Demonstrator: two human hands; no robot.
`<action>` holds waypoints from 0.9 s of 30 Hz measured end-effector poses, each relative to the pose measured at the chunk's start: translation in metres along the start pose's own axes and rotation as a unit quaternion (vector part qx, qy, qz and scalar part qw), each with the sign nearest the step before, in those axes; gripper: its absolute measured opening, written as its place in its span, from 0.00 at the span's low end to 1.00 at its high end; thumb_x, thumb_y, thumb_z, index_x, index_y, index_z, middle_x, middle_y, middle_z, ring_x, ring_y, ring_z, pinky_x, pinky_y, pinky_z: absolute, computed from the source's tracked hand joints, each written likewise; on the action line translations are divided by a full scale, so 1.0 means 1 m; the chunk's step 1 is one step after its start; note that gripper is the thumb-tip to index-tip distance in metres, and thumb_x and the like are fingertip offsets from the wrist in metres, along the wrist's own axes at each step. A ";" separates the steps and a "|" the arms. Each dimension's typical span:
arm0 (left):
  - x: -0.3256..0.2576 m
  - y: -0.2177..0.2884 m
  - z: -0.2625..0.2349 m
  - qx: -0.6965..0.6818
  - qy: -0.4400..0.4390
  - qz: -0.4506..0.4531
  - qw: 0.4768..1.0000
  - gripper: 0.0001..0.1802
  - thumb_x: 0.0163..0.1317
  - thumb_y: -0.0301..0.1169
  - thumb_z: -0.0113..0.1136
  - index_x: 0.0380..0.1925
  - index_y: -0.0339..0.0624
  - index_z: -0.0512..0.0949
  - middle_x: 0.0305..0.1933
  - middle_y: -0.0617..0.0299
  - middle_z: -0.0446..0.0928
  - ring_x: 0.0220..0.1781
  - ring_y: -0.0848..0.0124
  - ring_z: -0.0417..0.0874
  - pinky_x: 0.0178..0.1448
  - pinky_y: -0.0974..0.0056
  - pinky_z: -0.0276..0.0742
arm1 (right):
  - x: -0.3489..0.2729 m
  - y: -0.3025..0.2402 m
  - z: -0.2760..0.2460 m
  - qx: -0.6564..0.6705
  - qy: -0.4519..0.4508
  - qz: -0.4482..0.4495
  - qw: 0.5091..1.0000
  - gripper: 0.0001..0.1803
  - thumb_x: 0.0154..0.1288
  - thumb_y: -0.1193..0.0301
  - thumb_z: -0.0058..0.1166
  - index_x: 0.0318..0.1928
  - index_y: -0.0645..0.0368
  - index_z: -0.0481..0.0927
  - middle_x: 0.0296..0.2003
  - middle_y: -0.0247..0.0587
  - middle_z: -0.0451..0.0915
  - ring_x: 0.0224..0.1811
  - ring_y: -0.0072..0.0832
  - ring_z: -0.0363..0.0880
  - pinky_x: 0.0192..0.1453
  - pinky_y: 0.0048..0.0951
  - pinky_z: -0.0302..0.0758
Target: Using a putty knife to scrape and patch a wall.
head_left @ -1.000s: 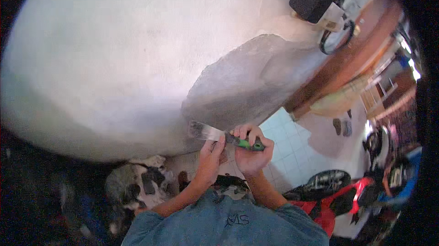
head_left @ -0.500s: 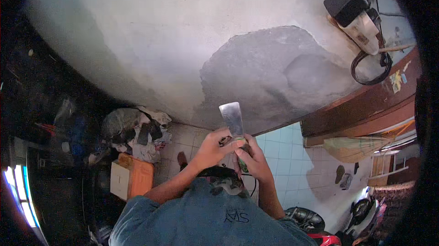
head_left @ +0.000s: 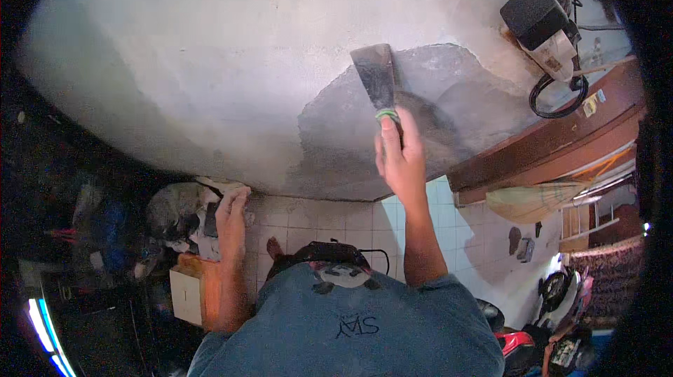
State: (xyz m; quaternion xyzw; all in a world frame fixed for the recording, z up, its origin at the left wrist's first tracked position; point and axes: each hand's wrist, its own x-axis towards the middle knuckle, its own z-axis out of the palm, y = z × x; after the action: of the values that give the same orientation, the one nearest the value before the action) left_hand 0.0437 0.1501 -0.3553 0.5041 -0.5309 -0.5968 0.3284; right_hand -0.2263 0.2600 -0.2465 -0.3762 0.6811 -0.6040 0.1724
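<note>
My right hand [head_left: 402,156] grips the handle of a putty knife [head_left: 377,79], its wide metal blade pointing up and a green band at the handle's top. The blade lies over the upper edge of a rough grey patch [head_left: 329,135] on the pale wall [head_left: 231,40]. Whether its edge touches the wall I cannot tell. Off to the left, my left hand [head_left: 231,217] is empty, fingers stretched out, in front of a pile of cloths [head_left: 179,212] by the wall's foot.
An orange and white box [head_left: 188,296] stands beside my left forearm. At the upper right a black box-shaped device [head_left: 534,14] hangs on the wall above a coiled black cable [head_left: 554,103]. A brown ledge [head_left: 505,145] runs along the right. Tiled floor [head_left: 322,219] lies below.
My hands were together around the putty knife near my chest. The right hand has raised the knife up to the wall patch; the left has let go and moved left.
</note>
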 end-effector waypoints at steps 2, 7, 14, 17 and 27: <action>0.009 0.000 -0.007 0.014 -0.007 0.024 1.000 0.14 0.67 0.37 0.55 0.44 0.38 0.80 0.44 0.67 0.77 0.46 0.77 0.72 0.49 0.70 0.67 | -0.016 -0.023 0.009 0.084 -0.001 0.060 0.995 0.14 0.74 0.67 0.46 0.52 0.64 0.72 0.24 0.31 0.70 0.15 0.13 0.63 0.17 0.17 0.60; 0.024 0.001 -0.005 -0.002 -0.046 -0.037 0.998 0.15 0.66 0.38 0.57 0.43 0.37 0.80 0.44 0.65 0.77 0.48 0.75 0.73 0.54 0.69 0.66 | -0.019 -0.029 -0.003 0.050 0.099 0.097 0.989 0.13 0.74 0.67 0.44 0.51 0.63 0.72 0.18 0.31 0.69 0.12 0.14 0.61 0.13 0.21 0.57; 0.060 -0.029 -0.004 0.100 -0.095 0.022 0.990 0.18 0.66 0.41 0.55 0.47 0.40 0.80 0.39 0.62 0.77 0.42 0.73 0.74 0.51 0.69 0.68 | -0.037 -0.003 -0.005 0.079 0.072 0.084 0.991 0.14 0.74 0.64 0.45 0.48 0.62 0.72 0.19 0.32 0.70 0.11 0.17 0.62 0.13 0.21 0.58; 0.080 -0.054 0.006 0.098 -0.105 0.009 0.990 0.21 0.65 0.42 0.54 0.53 0.42 0.78 0.37 0.62 0.77 0.40 0.71 0.75 0.48 0.68 0.69 | -0.046 0.021 -0.025 0.038 0.075 0.111 0.990 0.13 0.74 0.64 0.47 0.47 0.62 0.73 0.20 0.32 0.70 0.11 0.17 0.62 0.13 0.20 0.58; 0.029 -0.078 0.092 -0.100 -0.048 -0.027 0.993 0.17 0.61 0.37 0.65 0.45 0.38 0.77 0.33 0.62 0.79 0.34 0.77 0.78 0.37 0.71 0.74 | -0.051 0.047 -0.062 0.018 -0.047 0.162 0.986 0.10 0.74 0.68 0.45 0.47 0.61 0.72 0.16 0.30 0.67 0.12 0.15 0.60 0.14 0.21 0.55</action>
State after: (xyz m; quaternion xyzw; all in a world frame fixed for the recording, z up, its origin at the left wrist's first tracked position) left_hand -0.0410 0.1683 -0.4444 0.4533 -0.4700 -0.6791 0.3354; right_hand -0.2496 0.3392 -0.2895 -0.2852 0.7132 -0.5622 0.3064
